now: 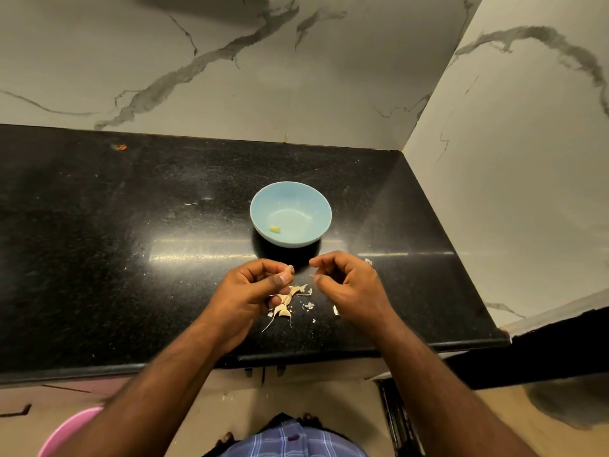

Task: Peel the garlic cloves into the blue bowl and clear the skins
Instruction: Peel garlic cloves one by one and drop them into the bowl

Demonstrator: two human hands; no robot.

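Peeling garlic at the black counter (99, 225)

Left hand (253, 288) pinches a garlic clove (290, 269); right hand (349, 285) curls beside it, skins (286, 303) below, blue bowl (290, 214) beyond.

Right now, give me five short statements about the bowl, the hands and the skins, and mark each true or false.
1. The bowl holds one peeled clove. True.
2. The left hand is empty. False: it pinches a clove.
3. Skins lie on the counter between the hands. True.
4. The right hand rests in the bowl. False: it is nearer the person, apart from the bowl.
5. The bowl is red. False: blue.
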